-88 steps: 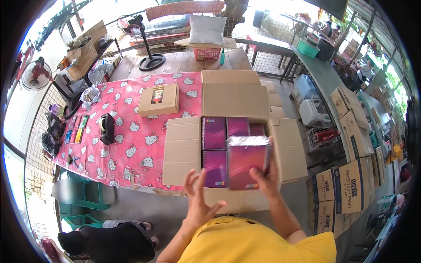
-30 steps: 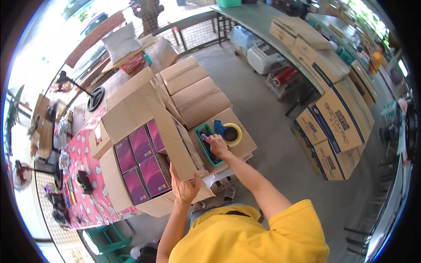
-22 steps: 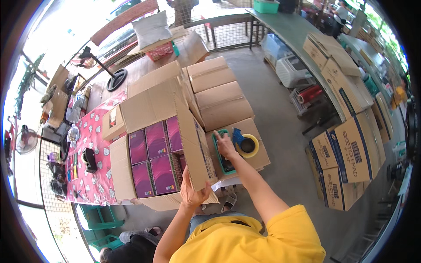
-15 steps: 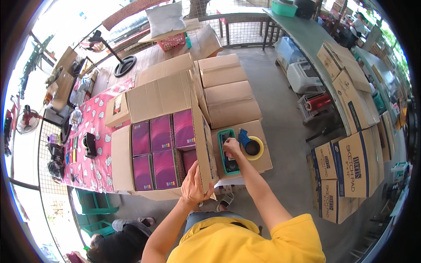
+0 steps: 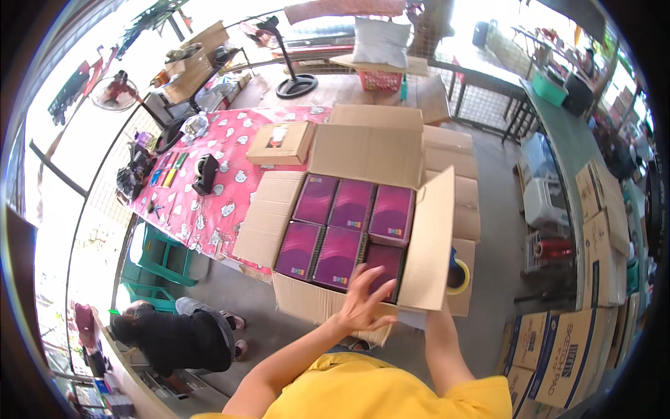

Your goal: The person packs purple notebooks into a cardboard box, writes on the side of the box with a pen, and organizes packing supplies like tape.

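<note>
An open cardboard box (image 5: 328,309) holds several stacks of purple spiral notebooks (image 5: 335,258) in two rows. My left hand (image 5: 364,304) hovers over the box's near edge by the nearest right stack, its fingers spread and nothing in them. That stack (image 5: 384,264) sits lower than those around it. The raised right flap (image 5: 430,244) hides my right hand; only the right forearm (image 5: 447,349) shows below it. Beyond this flap, a yellow tape roll (image 5: 458,276) is partly visible beside a blue tape dispenser (image 5: 453,257), on a closed carton (image 5: 460,302).
A pink patterned table (image 5: 230,157) carries a small brown box (image 5: 280,143) and a black tape dispenser (image 5: 204,174). A person in black (image 5: 178,342) bends at the lower left near green stools (image 5: 164,255). Printed cartons (image 5: 565,356) stand at the right.
My view has swung left. My left hand has let go of the right flap and moved over the box. My right hand, earlier in a green basket, is now behind the flap.
</note>
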`<action>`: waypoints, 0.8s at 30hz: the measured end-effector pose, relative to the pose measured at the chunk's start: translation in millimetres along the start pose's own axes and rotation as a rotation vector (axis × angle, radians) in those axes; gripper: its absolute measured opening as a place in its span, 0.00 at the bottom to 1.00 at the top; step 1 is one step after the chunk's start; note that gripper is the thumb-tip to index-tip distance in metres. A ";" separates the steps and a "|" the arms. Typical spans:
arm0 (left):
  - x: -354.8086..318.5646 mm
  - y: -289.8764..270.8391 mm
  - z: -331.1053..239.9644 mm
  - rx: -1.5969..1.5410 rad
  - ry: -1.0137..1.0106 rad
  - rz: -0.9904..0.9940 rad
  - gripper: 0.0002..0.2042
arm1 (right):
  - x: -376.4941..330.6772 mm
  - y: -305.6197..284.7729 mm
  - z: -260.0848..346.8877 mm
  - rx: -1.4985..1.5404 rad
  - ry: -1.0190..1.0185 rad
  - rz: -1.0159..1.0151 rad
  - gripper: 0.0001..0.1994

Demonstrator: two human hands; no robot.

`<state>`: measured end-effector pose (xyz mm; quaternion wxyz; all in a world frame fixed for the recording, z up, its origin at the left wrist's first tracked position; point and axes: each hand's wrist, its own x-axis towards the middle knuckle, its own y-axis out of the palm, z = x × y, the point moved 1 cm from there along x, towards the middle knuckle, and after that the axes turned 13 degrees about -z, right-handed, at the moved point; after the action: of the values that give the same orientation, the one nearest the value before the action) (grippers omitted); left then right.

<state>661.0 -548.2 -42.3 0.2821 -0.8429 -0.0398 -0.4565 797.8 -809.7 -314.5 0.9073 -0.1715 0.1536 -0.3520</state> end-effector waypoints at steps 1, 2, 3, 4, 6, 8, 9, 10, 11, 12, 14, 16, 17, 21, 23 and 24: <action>-18.3 -29.0 1.6 0.201 -0.059 -0.067 0.39 | -1.3 -15.3 2.3 0.123 -0.015 -0.007 0.13; -44.5 -34.5 12.4 0.048 -0.321 -0.502 0.44 | 4.6 -41.0 5.5 0.268 -0.027 -0.035 0.12; -54.0 -74.3 21.2 0.359 -0.545 -0.471 0.45 | 1.3 -79.8 9.9 0.252 -0.061 -0.098 0.07; -88.3 -109.9 51.7 0.337 -0.933 -0.677 0.43 | -5.5 -115.5 28.0 0.478 -0.068 -0.027 0.04; -66.5 -167.9 68.0 -0.102 -1.309 -1.197 0.39 | -25.7 -181.3 48.4 0.610 0.120 -0.142 0.04; -68.8 -203.9 94.6 0.097 -1.196 -1.242 0.36 | -33.6 -246.6 58.1 0.656 0.069 -0.311 0.05; -65.1 -215.7 110.7 0.185 -1.127 -1.258 0.34 | -41.3 -273.2 62.8 0.719 0.006 -0.367 0.05; -60.7 -220.1 124.3 0.274 -1.061 -1.274 0.32 | -54.4 -290.4 77.4 0.784 -0.023 -0.377 0.05; -48.8 -219.1 138.3 0.284 -0.943 -1.059 0.30 | -69.5 -306.8 94.8 0.845 -0.054 -0.384 0.05; -27.1 -211.0 156.7 0.236 -0.887 -0.883 0.29 | -83.9 -319.5 110.7 0.898 -0.083 -0.390 0.04; 29.7 -178.0 192.2 0.047 -0.808 -0.583 0.27 | -118.2 -316.6 153.0 1.009 -0.144 -0.296 0.05; 91.8 -133.6 225.8 -0.045 -0.745 -0.436 0.30 | -154.1 -290.0 200.9 1.113 -0.196 -0.167 0.07; 99.3 -113.7 266.6 0.138 -0.581 -0.384 0.33 | -173.0 -269.6 226.3 1.126 -0.231 -0.085 0.08; 128.2 -101.1 356.2 -0.429 -1.171 -0.312 0.41 | -236.8 -226.7 273.9 1.135 -0.329 0.074 0.10; 135.5 -92.9 336.3 -1.063 -1.037 -0.278 0.42 | -261.6 -234.9 268.6 1.124 -0.338 0.037 0.10; 118.6 -106.1 332.3 -1.076 -0.903 0.131 0.39 | -271.6 -237.7 264.3 1.125 -0.318 0.037 0.10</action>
<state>943.6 -311.8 -42.7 -0.1909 -0.9731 0.1293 -0.0007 572.6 -733.1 64.3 0.8768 0.2887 -0.1919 -0.3332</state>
